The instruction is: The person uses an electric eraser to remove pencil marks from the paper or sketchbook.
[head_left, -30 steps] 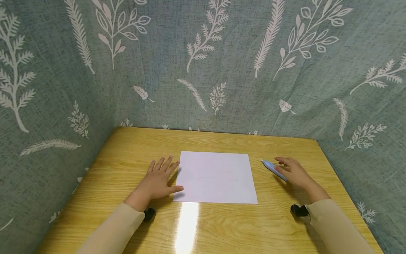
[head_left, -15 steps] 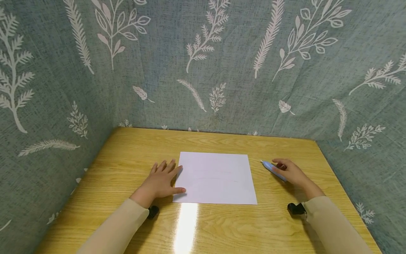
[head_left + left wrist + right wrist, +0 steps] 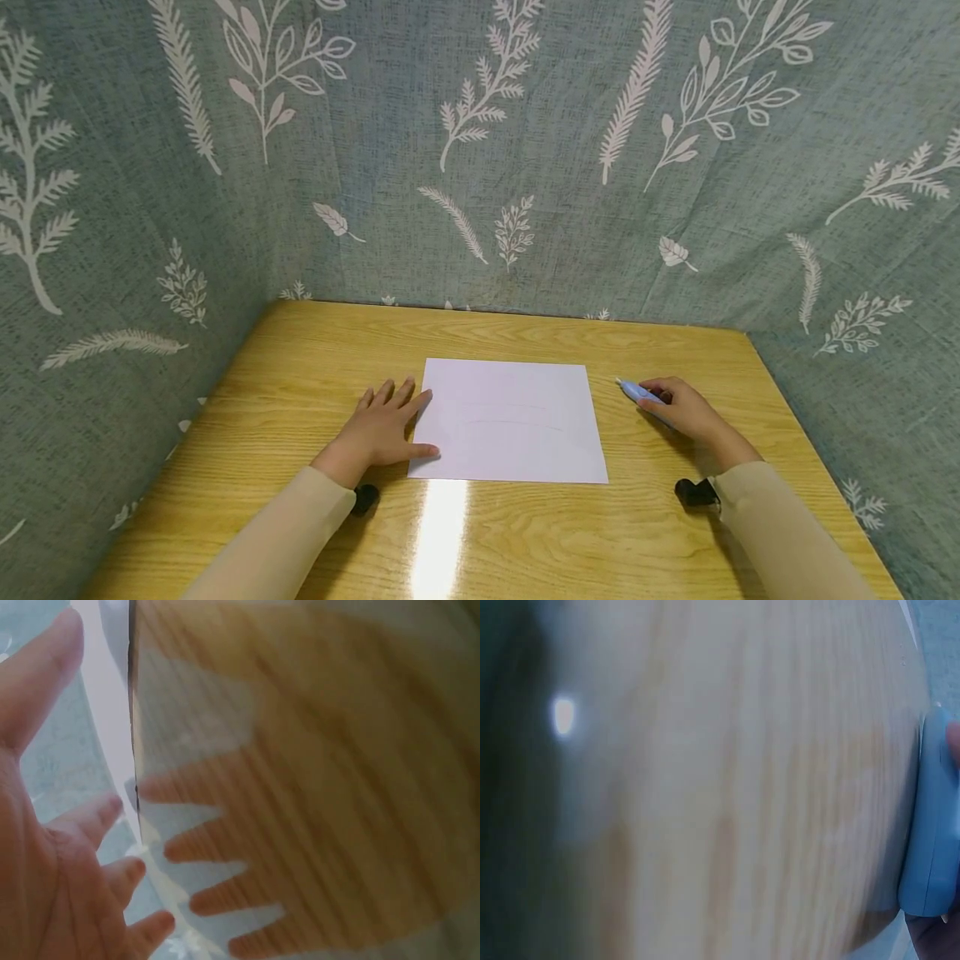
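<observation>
A white sheet of paper point(image 3: 517, 433) with a few faint thin lines lies flat on the table. My left hand point(image 3: 378, 433) rests at its left edge, fingers spread, with the thumb and index finger over the paper. In the left wrist view the left hand point(image 3: 52, 862) shows at the left, its fingers mirrored in the glossy tabletop. Right of the paper, my right hand point(image 3: 686, 412) pinches a blue electric eraser point(image 3: 634, 390) between thumb and fingers. Its pale tip points to the far left. The right wrist view shows the eraser's blue body point(image 3: 928, 832) close to the tabletop.
The wooden table point(image 3: 525, 542) is glossy, with a bright reflection in front of the paper. Patterned grey-green cloth point(image 3: 390, 242) encloses its back and sides. A small black wrist mount point(image 3: 696, 492) protrudes at the right cuff, another point(image 3: 365, 500) at the left.
My left hand has moved slightly right and down onto the paper's edge. My right hand has moved left and its fingers have closed round the electric eraser.
</observation>
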Demonstrator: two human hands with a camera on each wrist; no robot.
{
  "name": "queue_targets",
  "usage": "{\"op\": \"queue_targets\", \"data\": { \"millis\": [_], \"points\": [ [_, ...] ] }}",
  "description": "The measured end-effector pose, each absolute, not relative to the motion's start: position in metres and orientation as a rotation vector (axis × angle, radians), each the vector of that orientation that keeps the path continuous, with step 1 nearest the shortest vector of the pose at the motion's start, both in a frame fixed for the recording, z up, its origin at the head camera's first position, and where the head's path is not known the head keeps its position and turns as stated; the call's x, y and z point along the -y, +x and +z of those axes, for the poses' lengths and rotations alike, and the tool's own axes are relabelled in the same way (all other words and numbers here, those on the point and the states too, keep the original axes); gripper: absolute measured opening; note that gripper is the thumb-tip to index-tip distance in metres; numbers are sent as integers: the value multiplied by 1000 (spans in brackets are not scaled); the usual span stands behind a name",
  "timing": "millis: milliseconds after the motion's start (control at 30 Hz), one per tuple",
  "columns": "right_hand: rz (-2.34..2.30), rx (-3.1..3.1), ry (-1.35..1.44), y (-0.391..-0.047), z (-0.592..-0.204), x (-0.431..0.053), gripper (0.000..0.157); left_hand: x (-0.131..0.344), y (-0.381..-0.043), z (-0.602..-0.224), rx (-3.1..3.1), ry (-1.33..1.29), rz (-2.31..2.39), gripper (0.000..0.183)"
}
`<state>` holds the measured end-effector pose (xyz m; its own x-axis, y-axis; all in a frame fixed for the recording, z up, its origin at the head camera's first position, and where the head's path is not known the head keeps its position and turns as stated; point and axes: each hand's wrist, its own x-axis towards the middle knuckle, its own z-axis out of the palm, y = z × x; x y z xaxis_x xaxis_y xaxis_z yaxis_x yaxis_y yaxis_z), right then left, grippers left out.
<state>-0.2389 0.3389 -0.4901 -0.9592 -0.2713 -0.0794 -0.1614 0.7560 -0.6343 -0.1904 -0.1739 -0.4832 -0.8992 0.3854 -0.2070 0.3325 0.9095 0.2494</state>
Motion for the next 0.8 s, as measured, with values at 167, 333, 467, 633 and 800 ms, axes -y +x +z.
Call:
{"op": "queue_targets", "data": {
  "millis": [167,333,467,633,800],
  "points": [
    [-926,-2828,-356,-240,-491,-338,42,173,-192,-483,-2805,547,290,102],
    [-895,-2843,-345,-236,-489,-337,41,171,-192,-482,-2796,563,283,101],
    [-940,-2819,-312,-231,-485,-335,44,170,-192,-480,-2786,556,293,101],
    [-975,-2825,-308,-226,-477,-333,47,170,-192,-478,-2777,539,301,101],
    [-1001,-2812,-291,-221,-469,-331,47,169,-191,-475,-2762,534,290,103]
  ]
}}
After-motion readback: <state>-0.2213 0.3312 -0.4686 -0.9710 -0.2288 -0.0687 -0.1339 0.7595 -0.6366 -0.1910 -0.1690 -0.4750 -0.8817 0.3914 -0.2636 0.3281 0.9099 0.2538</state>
